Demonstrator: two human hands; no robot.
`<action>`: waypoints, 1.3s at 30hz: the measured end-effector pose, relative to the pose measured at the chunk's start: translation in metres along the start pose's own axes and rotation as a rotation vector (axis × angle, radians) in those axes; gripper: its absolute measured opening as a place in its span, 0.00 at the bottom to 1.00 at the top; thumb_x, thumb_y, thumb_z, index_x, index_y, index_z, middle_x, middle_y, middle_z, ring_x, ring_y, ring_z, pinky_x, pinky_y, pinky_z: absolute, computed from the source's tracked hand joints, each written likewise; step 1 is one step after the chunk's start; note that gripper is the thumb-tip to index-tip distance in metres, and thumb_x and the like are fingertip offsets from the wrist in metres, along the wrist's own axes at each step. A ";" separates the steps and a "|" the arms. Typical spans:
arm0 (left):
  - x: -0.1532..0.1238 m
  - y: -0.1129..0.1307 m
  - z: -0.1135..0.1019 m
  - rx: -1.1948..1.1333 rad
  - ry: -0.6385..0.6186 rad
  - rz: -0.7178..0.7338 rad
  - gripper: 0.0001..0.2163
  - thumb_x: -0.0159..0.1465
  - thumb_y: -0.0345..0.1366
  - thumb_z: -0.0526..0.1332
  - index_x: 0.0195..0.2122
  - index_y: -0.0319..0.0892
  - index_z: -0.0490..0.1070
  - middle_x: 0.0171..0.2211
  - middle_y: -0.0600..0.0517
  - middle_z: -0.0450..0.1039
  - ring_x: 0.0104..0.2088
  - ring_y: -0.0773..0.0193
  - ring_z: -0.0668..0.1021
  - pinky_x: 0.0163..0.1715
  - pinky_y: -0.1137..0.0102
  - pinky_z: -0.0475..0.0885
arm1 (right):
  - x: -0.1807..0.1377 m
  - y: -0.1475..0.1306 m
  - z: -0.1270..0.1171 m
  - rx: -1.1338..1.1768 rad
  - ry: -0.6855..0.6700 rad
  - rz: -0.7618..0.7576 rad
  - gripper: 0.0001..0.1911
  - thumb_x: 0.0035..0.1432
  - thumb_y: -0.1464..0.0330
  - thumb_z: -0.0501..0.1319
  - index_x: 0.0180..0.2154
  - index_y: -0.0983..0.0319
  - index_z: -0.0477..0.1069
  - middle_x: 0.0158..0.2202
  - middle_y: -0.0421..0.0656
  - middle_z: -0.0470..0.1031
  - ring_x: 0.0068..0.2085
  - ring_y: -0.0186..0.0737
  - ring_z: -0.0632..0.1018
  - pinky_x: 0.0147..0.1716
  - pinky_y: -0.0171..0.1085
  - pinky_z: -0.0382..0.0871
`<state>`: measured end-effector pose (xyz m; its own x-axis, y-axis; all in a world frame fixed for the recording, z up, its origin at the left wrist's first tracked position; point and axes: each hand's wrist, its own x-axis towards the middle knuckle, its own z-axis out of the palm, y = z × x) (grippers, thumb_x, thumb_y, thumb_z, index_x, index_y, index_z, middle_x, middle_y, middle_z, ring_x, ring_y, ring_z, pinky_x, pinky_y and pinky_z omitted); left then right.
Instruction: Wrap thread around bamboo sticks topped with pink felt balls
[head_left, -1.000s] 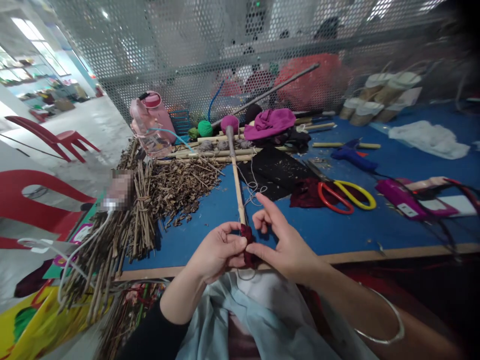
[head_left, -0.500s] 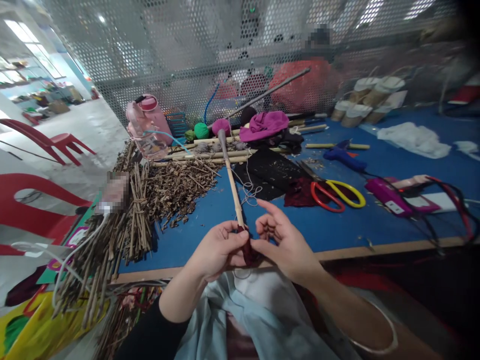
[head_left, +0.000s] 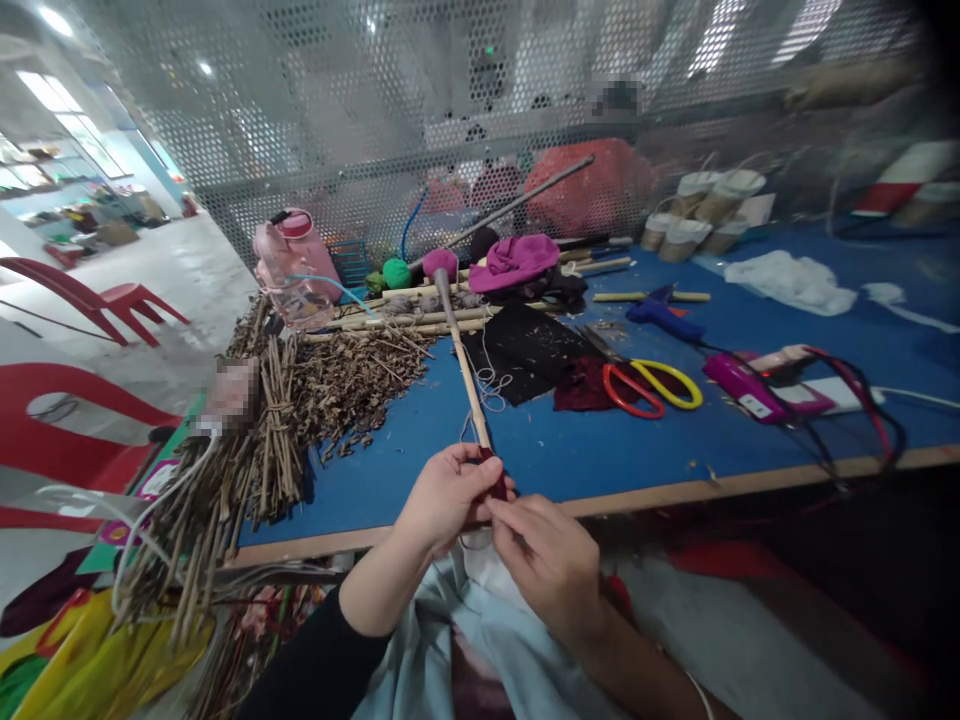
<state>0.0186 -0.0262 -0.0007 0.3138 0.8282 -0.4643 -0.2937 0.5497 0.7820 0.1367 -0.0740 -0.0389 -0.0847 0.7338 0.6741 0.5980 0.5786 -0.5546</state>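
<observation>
My left hand (head_left: 448,495) is closed round the near end of a long bamboo stick (head_left: 463,358), where a dark red cloth wad (head_left: 495,478) sits. The stick slants away over the blue table (head_left: 660,450) to a pink-wrapped far tip. My right hand (head_left: 546,562) is just below and right of the left one, fingers curled and pinched at the cloth end. A thin white thread (head_left: 489,380) loops along the stick.
Red-and-yellow scissors (head_left: 651,384) lie on dark red fabric to the right, with a blue glue gun (head_left: 664,314) and a magenta tool (head_left: 757,385) beyond. Bundles of dry twigs (head_left: 262,440) fill the left. A pink bottle (head_left: 296,260), yarn balls, magenta cloth and perforated metal screen stand behind.
My right hand, earlier raised with fingers spread beside the cloth end, has dropped below it and closed into a pinch. The view shifted slightly; the left hand kept its grip.
</observation>
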 end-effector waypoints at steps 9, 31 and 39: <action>-0.010 0.009 -0.019 -0.210 -0.106 -0.104 0.30 0.57 0.59 0.46 0.44 0.35 0.64 0.31 0.41 0.75 0.25 0.64 0.77 0.24 0.73 0.72 | 0.002 0.005 0.004 0.079 -0.075 -0.070 0.13 0.52 0.79 0.55 0.37 0.60 0.71 0.26 0.41 0.71 0.30 0.34 0.73 0.32 0.32 0.69; -0.029 -0.010 -0.022 -0.265 -0.096 0.023 0.10 0.55 0.34 0.63 0.35 0.33 0.71 0.26 0.48 0.73 0.24 0.71 0.76 0.22 0.81 0.71 | 0.069 0.006 0.008 0.872 -0.542 0.897 0.15 0.52 0.57 0.58 0.34 0.63 0.64 0.21 0.35 0.64 0.16 0.23 0.61 0.12 0.25 0.49; -0.026 -0.013 -0.016 -0.200 0.100 0.034 0.18 0.56 0.48 0.59 0.36 0.35 0.69 0.22 0.50 0.72 0.19 0.72 0.74 0.18 0.82 0.68 | 0.068 0.011 0.001 1.013 -0.493 1.082 0.20 0.54 0.51 0.52 0.39 0.60 0.62 0.19 0.32 0.57 0.14 0.23 0.55 0.09 0.23 0.45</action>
<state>-0.0004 -0.0529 -0.0053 0.2128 0.8477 -0.4859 -0.4787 0.5239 0.7045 0.1370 -0.0177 0.0007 -0.3495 0.8667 -0.3558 -0.2040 -0.4411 -0.8740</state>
